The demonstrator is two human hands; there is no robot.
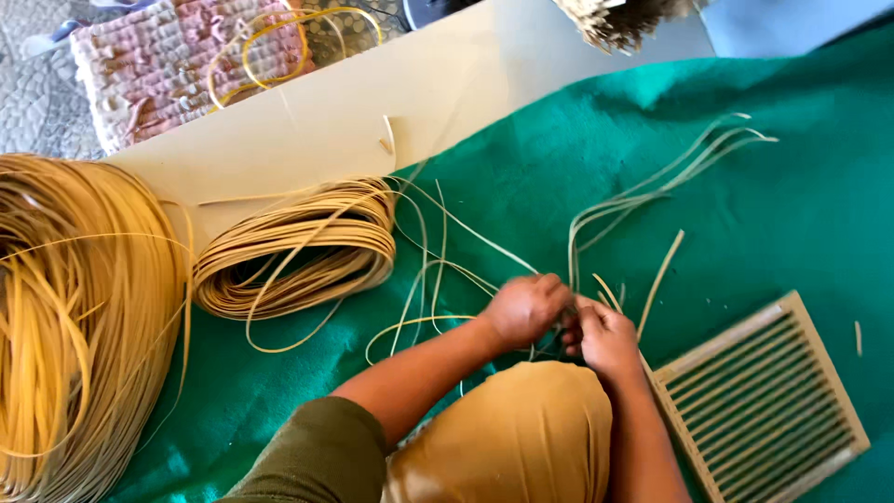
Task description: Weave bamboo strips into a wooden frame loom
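Note:
My left hand [524,307] and my right hand [603,337] meet just above my knee [521,428], both pinched on thin pale cane strips [652,191] that fan out over the green cloth [792,214]. The fingers of both hands are closed around the strip ends between them. A small coil of cane [298,251] lies to the left of my left hand, with loose strands trailing from it toward my hands.
A large bundle of yellow cane [74,317] fills the left edge. A square frame strung with cane [764,405] lies at the lower right. A pale board [372,102] and a pink woven mat [177,61] are at the back.

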